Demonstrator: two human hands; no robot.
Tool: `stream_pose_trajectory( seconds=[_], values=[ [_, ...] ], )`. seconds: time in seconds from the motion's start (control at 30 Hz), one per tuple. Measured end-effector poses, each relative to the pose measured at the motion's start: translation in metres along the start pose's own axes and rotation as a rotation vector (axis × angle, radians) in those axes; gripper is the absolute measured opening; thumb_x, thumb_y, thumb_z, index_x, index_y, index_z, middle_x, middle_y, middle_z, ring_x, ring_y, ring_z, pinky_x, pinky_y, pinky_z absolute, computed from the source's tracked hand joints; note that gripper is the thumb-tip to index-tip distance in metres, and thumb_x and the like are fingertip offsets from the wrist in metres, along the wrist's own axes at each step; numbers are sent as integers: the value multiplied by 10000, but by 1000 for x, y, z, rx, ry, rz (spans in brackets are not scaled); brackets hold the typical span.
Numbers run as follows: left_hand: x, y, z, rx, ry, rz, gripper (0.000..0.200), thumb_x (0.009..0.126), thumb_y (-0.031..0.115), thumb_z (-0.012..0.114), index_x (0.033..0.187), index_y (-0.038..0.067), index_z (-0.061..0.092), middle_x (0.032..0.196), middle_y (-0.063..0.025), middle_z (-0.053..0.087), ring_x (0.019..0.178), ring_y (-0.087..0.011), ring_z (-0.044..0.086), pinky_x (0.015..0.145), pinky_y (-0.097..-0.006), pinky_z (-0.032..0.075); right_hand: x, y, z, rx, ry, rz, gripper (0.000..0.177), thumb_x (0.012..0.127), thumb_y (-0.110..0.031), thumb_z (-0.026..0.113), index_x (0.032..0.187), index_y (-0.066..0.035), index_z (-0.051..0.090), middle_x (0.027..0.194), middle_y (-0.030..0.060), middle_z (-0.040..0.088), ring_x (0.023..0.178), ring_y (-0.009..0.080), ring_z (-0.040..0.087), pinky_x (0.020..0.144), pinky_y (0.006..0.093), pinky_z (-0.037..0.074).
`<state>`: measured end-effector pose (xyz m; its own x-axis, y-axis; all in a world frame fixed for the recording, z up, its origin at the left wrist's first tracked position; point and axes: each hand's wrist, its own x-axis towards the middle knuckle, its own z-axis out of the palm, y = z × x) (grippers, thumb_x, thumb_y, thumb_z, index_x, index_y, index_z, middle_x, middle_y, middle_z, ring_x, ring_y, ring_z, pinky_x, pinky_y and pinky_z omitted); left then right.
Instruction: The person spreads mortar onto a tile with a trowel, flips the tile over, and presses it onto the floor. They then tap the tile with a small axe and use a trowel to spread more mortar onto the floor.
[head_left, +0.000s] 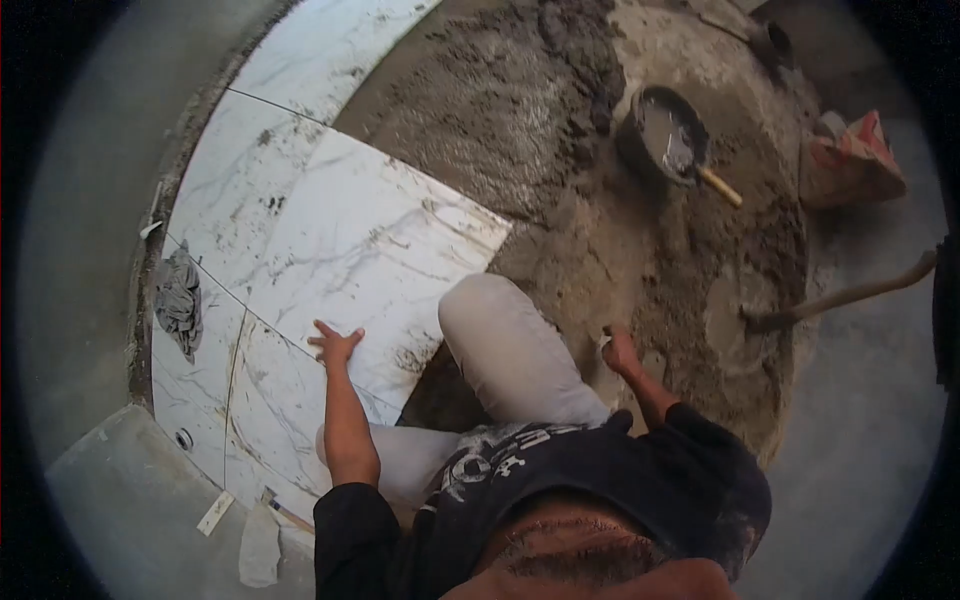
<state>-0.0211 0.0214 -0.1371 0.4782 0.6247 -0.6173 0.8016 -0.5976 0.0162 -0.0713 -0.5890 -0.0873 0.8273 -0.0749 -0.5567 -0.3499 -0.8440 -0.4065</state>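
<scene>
My left hand [337, 344] rests with fingers spread at the edge of a white marble-patterned floor tile [380, 235], near the joint with the neighbouring tiles. Grey mortar smears and crumbs dot the tile's surface. On my other side, my right hand [620, 352] is closed, low over the mortar-covered floor [590, 270] beside my knee. Whatever its fingers hold, if anything, is too small to make out. Beyond the tile's far edge spreads a bed of wet grey mortar [480, 110].
A black bucket [640, 150] of grey slurry, with a wooden-handled tool [722, 187] across it, stands on the mortar. A long wooden handle [850, 295] juts out at right. A torn sack [855, 165] lies beyond. A grey rag [178, 300] and a tape roll [184, 439] lie on left tiles.
</scene>
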Motion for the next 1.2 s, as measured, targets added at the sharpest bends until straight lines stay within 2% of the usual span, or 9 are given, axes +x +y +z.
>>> stream_pose_trajectory(
  seconds=[0.17,0.37,0.53,0.67,0.87,0.93,1.0,1.03,1.2],
  values=[
    [-9,7,-5,10,-14,-45,1290,551,562,744,1395,74,-101,1408,-331,-26,1311,-477,22,1008,-612,154,59,-96,-29,172,66,-269,309,791,-127,546,1064,18,543,1030,243,549,977,382,525,839,411,417],
    [-4,-14,45,-330,170,44,1089,635,552,684,1420,131,57,1453,-164,146,1350,-308,96,1071,-510,116,26,-364,-142,608,98,-737,250,876,-116,504,1087,9,555,1065,151,586,973,233,552,846,332,431],
    [-80,9,16,-408,70,-275,1070,651,533,700,1412,277,-7,1466,-173,-73,1267,-547,56,987,-647,177,-28,-480,-89,720,-284,-1151,259,908,-133,486,1098,34,540,1022,142,606,930,225,578,830,349,450],
    [-84,15,11,-349,45,-306,1088,643,521,716,1408,297,-25,1437,-246,-109,1262,-548,80,944,-668,235,-5,-473,-41,-100,-286,-1332,252,870,-161,539,1029,30,577,874,195,632,825,244,626,706,354,482],
    [-87,14,-13,-107,-65,-176,1079,674,450,705,1415,250,-54,1416,-306,73,1263,-536,110,888,-690,286,11,-459,-28,-207,-373,-1391,216,858,-148,529,1013,-11,591,793,191,627,753,312,618,669,375,478],
    [-56,9,4,-65,109,-142,927,679,429,693,1411,179,182,1357,-295,281,1208,-536,261,864,-684,321,17,-459,-24,-350,-393,-1293,317,862,-209,486,1094,-6,564,752,141,635,686,217,621,630,345,474],
    [14,-7,16,-196,-111,-4,721,672,427,690,1276,110,455,1250,-192,481,1114,-466,439,840,-674,353,32,-454,-14,-363,-442,-1266,327,857,-217,486,1094,-6,563,782,148,636,673,214,619,631,341,478],
    [-7,-21,-12,-306,16,91,486,616,386,703,990,84,638,1012,-114,638,926,-297,602,798,-481,461,38,-452,-10,-384,-469,-1225,298,853,-211,509,1057,-5,577,791,171,632,709,261,618,641,365,475],
    [10,-143,-95,-315,256,155,657,636,516,649,1080,34,597,1144,-178,563,1050,-328,537,881,-409,430,49,-455,10,-518,-502,-1192,304,840,-209,528,1054,0,581,905,199,635,849,317,623,734,385,482]
  ],
)
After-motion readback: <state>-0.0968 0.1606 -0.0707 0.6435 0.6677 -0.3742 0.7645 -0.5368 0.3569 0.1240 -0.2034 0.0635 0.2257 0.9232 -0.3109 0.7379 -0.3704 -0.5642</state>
